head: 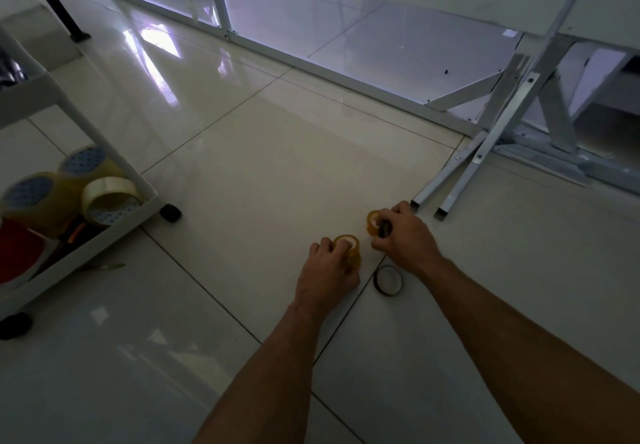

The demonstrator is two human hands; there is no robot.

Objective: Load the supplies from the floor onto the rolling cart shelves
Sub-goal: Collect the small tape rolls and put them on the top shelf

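Amber tape rolls fill both outstretched arms' grips — left hand (325,270) clutching one (347,247), right hand (403,235) another (374,222).

Two bare forearms are showing from the lower edge, with no sleeves, watch or bands covering them. The left hand (325,272) and right hand (403,235) are wearing no gloves or rings, knuckles and tendons showing in the dim light.

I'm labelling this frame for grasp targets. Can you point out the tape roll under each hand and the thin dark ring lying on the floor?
Left-hand tape roll (347,244): head view, on its top rim.
Right-hand tape roll (373,221): head view, on its exposed amber side.
Thin dark ring (376,282): head view, on its left band.
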